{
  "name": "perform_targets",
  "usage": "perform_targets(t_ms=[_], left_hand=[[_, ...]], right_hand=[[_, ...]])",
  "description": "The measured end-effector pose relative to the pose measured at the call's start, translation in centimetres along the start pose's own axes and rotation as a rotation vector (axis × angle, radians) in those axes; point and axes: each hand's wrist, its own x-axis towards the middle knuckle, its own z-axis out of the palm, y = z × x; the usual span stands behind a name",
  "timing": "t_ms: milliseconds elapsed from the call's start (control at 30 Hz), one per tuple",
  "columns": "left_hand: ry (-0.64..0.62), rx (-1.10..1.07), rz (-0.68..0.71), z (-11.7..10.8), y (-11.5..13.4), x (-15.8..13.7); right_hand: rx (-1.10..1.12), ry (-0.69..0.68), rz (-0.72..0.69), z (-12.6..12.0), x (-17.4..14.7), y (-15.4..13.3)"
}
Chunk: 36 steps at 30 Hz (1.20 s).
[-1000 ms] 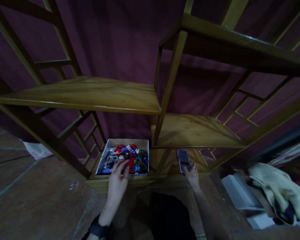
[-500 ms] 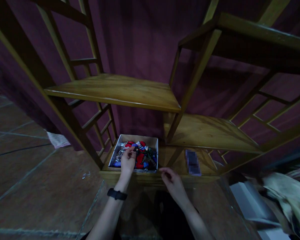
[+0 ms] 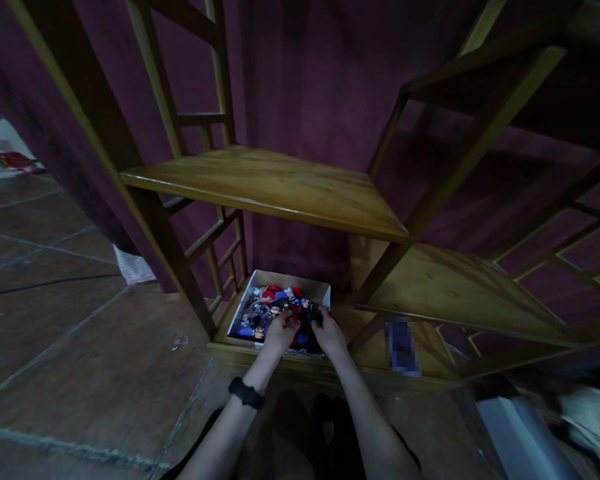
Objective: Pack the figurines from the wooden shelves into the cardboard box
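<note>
A shallow white-walled box point(image 3: 243, 303) sits on the low wooden shelf, filled with small trinkets in red, blue, white and silver; several look like little figures point(image 3: 259, 332) with chains. Over its front part is my left hand point(image 3: 281, 332), its fingers curled closed near red pieces. Whatever they grip is too small to make out. My right hand point(image 3: 330, 333) reaches over the box's right side, fingers pinched at a dark trinket point(image 3: 307, 315) with a hint of green. Each hand partly covers the contents. A black band point(image 3: 247, 393) circles my left wrist.
A wooden shelf board point(image 3: 270, 183) overhangs the box, with slanting posts point(image 3: 385, 273) to its right. A blurred-out dark flat item point(image 3: 403, 347) lies on the lower shelf. Grey box-like shapes point(image 3: 525, 433) stand at lower right. A small pale scrap point(image 3: 180, 343) lies on the floor.
My right hand has moved from in front of the box into its right side. My left hand has shifted slightly right and nearer the front. The view has turned a little.
</note>
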Motion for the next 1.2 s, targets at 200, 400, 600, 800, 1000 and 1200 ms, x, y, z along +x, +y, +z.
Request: perform_targets(t_ms=[200,400,600,800,1000,1200], left_hand=[[0.008,0.137,0.033,1.0,-0.9,-0.2],[0.03,-0.218,-0.058,1.2,-1.2,-0.8],[-0.125,-0.418,-0.102,0.6,-0.2,-2.4],[-0.063,-0.581,-0.089,-0.3,1.2,-3.2],[-0.036,-0.669,-0.167,-2.4,1.7,-3.9],[-0.071,-0.766,-0.221,-4.0,1.8,-4.8]], right_hand=[[-0.025,0.032,-0.043,0.7,0.3,0.2],[0.057,0.157,-0.235,0.8,-0.2,-0.5],[0.222,0.266,-0.455,0.0,-1.4,-2.4],[0.339,0.26,-0.452,-0.1,-2.3,-2.7],[0.501,0.157,-0.348,0.0,-2.9,-2.1],[0.56,0.057,-0.334,0.5,-3.8,-2.0]])
